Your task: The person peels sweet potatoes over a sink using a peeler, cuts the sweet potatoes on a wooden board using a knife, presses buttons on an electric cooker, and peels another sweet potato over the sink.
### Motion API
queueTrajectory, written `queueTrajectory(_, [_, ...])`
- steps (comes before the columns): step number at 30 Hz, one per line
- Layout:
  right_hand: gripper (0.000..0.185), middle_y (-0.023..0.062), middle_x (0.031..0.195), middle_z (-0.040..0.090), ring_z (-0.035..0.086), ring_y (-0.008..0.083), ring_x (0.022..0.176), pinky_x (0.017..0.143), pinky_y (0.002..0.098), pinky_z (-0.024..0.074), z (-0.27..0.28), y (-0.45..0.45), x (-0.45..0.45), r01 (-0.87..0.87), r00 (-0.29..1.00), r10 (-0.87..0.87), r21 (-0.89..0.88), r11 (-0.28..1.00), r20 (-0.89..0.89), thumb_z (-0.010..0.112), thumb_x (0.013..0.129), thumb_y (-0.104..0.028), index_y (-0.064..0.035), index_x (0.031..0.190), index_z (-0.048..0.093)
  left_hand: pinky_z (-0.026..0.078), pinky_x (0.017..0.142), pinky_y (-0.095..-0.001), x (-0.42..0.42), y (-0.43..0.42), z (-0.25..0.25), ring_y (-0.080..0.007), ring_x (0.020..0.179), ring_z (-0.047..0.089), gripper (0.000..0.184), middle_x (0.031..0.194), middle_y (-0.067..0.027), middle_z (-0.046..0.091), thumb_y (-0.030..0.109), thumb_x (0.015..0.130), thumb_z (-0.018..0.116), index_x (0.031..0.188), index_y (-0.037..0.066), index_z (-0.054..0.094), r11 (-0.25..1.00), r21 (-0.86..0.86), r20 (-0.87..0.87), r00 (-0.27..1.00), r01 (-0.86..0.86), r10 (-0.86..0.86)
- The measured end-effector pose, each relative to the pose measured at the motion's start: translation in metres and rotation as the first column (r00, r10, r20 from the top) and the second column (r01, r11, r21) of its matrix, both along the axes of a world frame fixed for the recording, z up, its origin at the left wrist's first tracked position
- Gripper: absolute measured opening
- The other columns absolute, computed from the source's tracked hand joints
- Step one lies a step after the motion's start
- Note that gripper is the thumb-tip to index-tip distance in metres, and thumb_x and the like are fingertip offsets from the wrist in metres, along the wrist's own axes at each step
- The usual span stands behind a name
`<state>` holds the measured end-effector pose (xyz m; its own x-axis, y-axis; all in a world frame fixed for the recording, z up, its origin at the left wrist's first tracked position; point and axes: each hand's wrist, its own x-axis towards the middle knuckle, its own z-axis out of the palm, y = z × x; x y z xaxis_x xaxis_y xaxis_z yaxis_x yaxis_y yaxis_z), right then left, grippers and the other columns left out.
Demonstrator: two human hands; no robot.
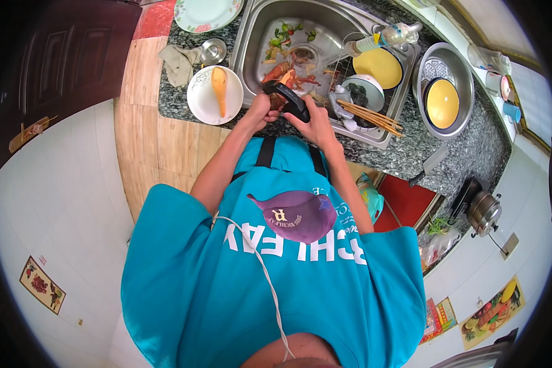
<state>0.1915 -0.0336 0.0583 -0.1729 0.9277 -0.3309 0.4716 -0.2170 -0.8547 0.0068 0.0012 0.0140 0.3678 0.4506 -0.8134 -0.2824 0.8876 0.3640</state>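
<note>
At the near edge of the steel sink (254,37), my left hand (261,113) is closed around a brownish item (276,102), partly hidden by the fingers and too small to name. My right hand (314,122) grips a black tool (290,102) that lies across the item, close to my left hand. Beyond the hands, orange-red peelings (276,72) and green scraps (280,38) lie in the sink around the drain. A white bowl (196,101) with a peeled orange vegetable (219,92) stands left of my left hand.
Right of the sink are a yellow bowl (380,69), chopsticks (374,118) and a plastic bottle (398,35). Farther right stand a steel basin (419,73) and a knife (434,161). A floral plate (207,13), metal cup (213,51) and cloth (176,66) are at left.
</note>
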Motion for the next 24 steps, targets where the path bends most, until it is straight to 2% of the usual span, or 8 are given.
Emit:
queueTrajectory(4, [0.051,0.0268,0.076,0.066,0.065,0.0471,0.076,0.063,0.0456,0.0502,-0.002,-0.001,0.000,-0.001,0.999,0.002,-0.024,1.000,0.039,0.078,0.082,-0.036,-0.0038,0.114,0.055,0.022,0.035,-0.0187,0.003,0.001,-0.001,-0.0040,0.044,0.032,0.034,0.065,-0.0007,0.049,0.025,0.102,0.029,0.093,0.006,0.056,1.000,0.001,-0.001,1.000,0.003,-0.003])
queueTrajectory(9, [0.046,0.0253,0.073,0.065,0.064,0.0464,0.072,0.060,0.0457,0.0494,-0.030,-0.004,0.007,0.031,0.996,-0.041,0.117,0.993,0.083,0.077,0.082,-0.035,-0.0026,0.105,0.054,0.020,0.035,-0.0180,-0.007,-0.002,-0.005,-0.0029,0.043,0.031,0.037,0.065,-0.0002,0.049,0.032,0.104,0.030,0.097,0.006,0.056,0.996,0.014,0.054,0.995,0.089,-0.090])
queueTrajectory(12, [0.045,0.0248,0.071,0.064,0.064,0.0459,0.070,0.058,0.0475,0.0486,-0.042,0.006,0.031,0.183,0.965,-0.189,0.053,0.982,0.181,0.077,0.082,-0.035,-0.0020,0.100,0.053,0.018,0.033,-0.0164,-0.013,-0.011,0.007,-0.0016,0.042,0.030,0.041,0.068,-0.0006,0.050,0.040,0.106,0.031,0.111,0.006,0.053,0.986,-0.048,0.102,0.983,0.158,-0.153])
queueTrajectory(15, [0.045,0.0236,0.069,0.063,0.064,0.0451,0.068,0.056,0.0476,0.0480,-0.053,0.005,0.029,0.213,0.947,-0.240,0.141,0.967,0.214,0.077,0.082,-0.036,-0.0015,0.097,0.053,0.018,0.033,-0.0165,-0.022,-0.005,0.005,-0.0016,0.042,0.029,0.042,0.068,-0.0010,0.050,0.041,0.106,0.031,0.113,0.007,0.053,0.995,-0.092,0.211,0.977,0.049,-0.029])
queueTrajectory(16, [0.045,0.0233,0.067,0.063,0.064,0.0442,0.066,0.055,0.0474,0.0477,-0.055,0.004,0.028,0.205,0.942,-0.235,0.143,0.968,0.240,0.077,0.082,-0.036,-0.0008,0.095,0.053,0.021,0.035,-0.0160,-0.025,-0.002,0.008,-0.0017,0.043,0.030,0.043,0.070,-0.0011,0.050,0.044,0.106,0.031,0.115,0.007,0.053,0.993,-0.068,0.267,0.961,0.097,-0.076])
queueTrajectory(19, [0.045,0.0237,0.066,0.062,0.064,0.0439,0.065,0.054,0.0469,0.0478,-0.050,0.004,0.026,0.244,0.919,-0.249,0.055,0.968,0.305,0.077,0.081,-0.036,-0.0002,0.093,0.053,0.025,0.037,-0.0154,-0.015,-0.006,0.013,-0.0014,0.046,0.033,0.045,0.073,-0.0016,0.051,0.047,0.106,0.031,0.113,0.009,0.053,0.994,-0.079,0.193,0.980,0.070,-0.054])
queueTrajectory(21, [0.045,0.0242,0.065,0.062,0.064,0.0440,0.065,0.055,0.0475,0.0478,-0.041,0.005,0.022,0.264,0.920,-0.268,0.052,0.963,0.287,0.077,0.081,-0.035,0.0003,0.093,0.053,0.027,0.040,-0.0161,-0.015,-0.004,0.014,-0.0019,0.049,0.036,0.038,0.076,-0.0015,0.051,0.045,0.105,0.040,0.112,0.010,0.053,0.995,-0.066,0.220,0.974,0.076,-0.060])
queueTrajectory(24, [0.042,0.0245,0.071,0.064,0.065,0.0437,0.068,0.056,0.0475,0.0487,-0.020,0.008,0.014,0.324,0.924,-0.325,0.040,0.945,0.200,0.077,0.082,-0.032,-0.0017,0.098,0.053,0.027,0.041,-0.0184,-0.010,-0.004,0.010,-0.0039,0.051,0.038,0.025,0.076,-0.0011,0.051,0.034,0.099,0.058,0.108,0.011,0.053,0.981,0.109,0.043,0.985,0.159,-0.165])
